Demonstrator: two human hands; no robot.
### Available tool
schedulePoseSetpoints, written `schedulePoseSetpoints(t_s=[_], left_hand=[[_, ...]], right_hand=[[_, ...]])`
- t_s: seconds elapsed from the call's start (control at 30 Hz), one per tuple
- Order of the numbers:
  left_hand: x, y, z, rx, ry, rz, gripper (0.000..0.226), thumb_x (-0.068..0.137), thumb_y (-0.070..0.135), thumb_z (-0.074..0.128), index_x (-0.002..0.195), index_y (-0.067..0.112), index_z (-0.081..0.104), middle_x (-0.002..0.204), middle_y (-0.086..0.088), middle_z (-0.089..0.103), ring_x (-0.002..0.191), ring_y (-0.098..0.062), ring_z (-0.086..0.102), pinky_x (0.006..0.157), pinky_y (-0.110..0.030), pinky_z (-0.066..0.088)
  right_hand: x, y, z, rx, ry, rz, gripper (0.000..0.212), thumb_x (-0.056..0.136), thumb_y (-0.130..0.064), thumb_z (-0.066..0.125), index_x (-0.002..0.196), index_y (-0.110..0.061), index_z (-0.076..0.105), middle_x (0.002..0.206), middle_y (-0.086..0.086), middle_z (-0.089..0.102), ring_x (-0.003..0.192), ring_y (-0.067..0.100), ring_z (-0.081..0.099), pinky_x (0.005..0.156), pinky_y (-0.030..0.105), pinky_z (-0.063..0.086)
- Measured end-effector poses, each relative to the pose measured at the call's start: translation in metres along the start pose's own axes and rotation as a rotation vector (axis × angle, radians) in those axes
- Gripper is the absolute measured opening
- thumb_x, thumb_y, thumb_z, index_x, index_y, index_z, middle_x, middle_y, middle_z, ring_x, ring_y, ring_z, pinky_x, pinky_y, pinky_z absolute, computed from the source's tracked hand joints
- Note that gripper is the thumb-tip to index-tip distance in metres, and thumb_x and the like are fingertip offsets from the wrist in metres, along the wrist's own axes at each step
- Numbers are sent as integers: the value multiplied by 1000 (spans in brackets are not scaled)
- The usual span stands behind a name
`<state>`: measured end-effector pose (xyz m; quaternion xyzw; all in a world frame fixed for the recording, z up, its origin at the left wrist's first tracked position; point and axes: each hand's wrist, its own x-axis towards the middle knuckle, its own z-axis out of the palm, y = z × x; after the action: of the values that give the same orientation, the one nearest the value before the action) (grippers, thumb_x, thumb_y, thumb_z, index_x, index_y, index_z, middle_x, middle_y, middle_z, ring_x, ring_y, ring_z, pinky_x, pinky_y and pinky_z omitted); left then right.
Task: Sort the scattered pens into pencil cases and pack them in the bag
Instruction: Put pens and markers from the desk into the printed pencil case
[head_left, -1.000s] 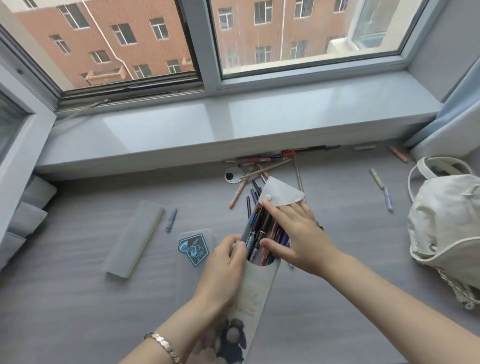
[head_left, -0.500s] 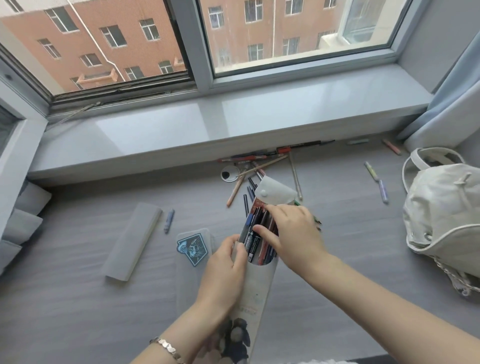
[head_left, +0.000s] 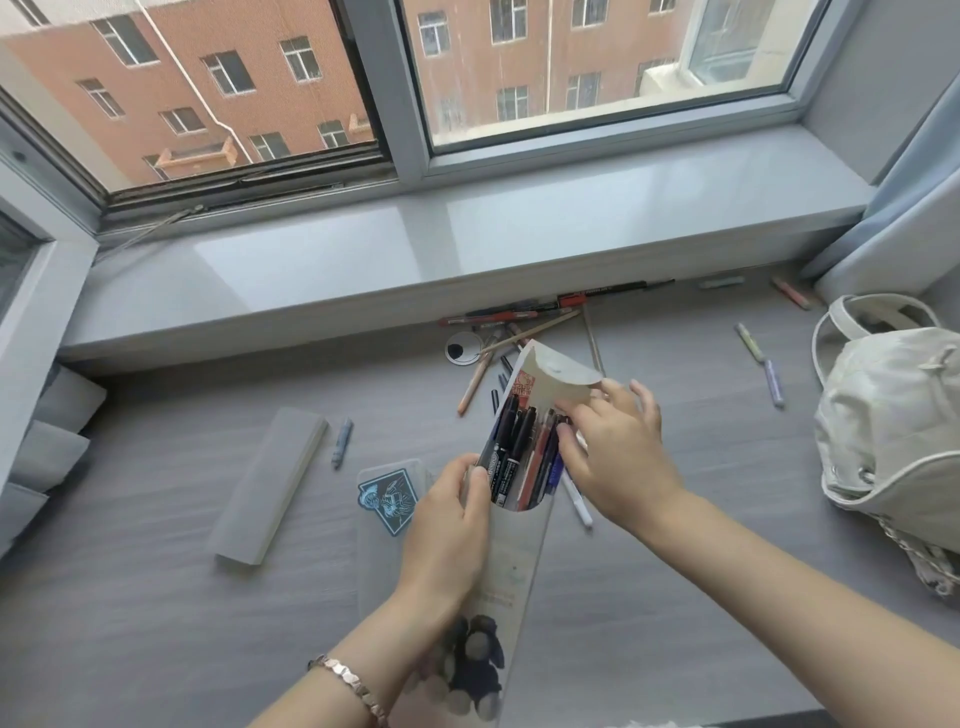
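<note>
My left hand (head_left: 447, 530) grips the left side of a long pale pencil case (head_left: 511, 561) with a dark cartoon print at its near end. Its mouth is open and several dark and red pens (head_left: 522, 457) stick out of it. The rounded flap (head_left: 558, 371) stands up behind them. My right hand (head_left: 615, 447) is at the right edge of the mouth, thumb against the pens, fingers by the flap. A white pen (head_left: 576, 499) lies under that hand. A clear case with a blue sticker (head_left: 387, 499) lies left of my left hand. A white bag (head_left: 893, 415) sits at the right.
Several loose pens and pencils (head_left: 519, 325) lie in a heap below the window sill (head_left: 467, 249). A grey flat case (head_left: 272, 483) and a blue pen (head_left: 342, 441) lie at the left. Pastel markers (head_left: 761, 364) lie near the bag. A curtain (head_left: 914, 208) hangs at the right.
My right hand has moved off the top of the pens to the right edge of the case mouth, so the pens show fully. The flap now stands higher.
</note>
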<state>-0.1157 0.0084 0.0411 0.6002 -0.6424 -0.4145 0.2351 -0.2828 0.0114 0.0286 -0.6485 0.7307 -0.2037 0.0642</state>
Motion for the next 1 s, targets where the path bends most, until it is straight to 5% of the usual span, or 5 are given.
schedulePoseSetpoints(t_s=[0.27, 0.43, 0.57, 0.8, 1.0], left_hand=[[-1, -11, 2, 50, -34, -24, 24, 96, 27, 40, 99, 29, 64, 89, 9, 69, 91, -14, 62, 84, -33, 48], [5, -11, -6, -53, -187, -40, 31, 83, 36, 39, 93, 27, 67, 90, 9, 71, 92, -8, 63, 88, -33, 47], [7, -10, -11, -122, -300, -26, 31, 82, 34, 43, 91, 19, 69, 97, -4, 72, 93, -16, 65, 91, -37, 47], [14, -9, -17, -115, -465, -99, 23, 96, 16, 47, 102, 11, 68, 99, -2, 70, 91, -10, 62, 87, -27, 47], [14, 3, -24, 332, -476, -49, 85, 75, 59, 61, 144, 33, 20, 128, 11, 47, 110, -10, 52, 93, -28, 42]], right_hand=[[-10, 8, -3, 72, -207, -51, 35, 88, -26, 39, 115, -16, 59, 118, -1, 62, 131, 24, 34, 110, 39, 20], [-1, 18, -21, 252, 215, 16, 38, 79, -31, 62, 111, -13, 61, 102, 5, 56, 98, 20, 50, 87, 27, 36], [5, 28, -34, 536, -302, 291, 75, 71, -40, 74, 135, -26, 37, 126, -1, 48, 107, 9, 48, 89, 19, 40], [-8, 39, -17, 793, -212, 457, 13, 90, -13, 54, 93, -6, 65, 73, 6, 63, 48, 10, 59, 46, 25, 54], [-14, 37, -8, 856, 15, 732, 41, 98, -28, 41, 69, -4, 57, 61, 17, 62, 41, 20, 62, 40, 30, 53]])
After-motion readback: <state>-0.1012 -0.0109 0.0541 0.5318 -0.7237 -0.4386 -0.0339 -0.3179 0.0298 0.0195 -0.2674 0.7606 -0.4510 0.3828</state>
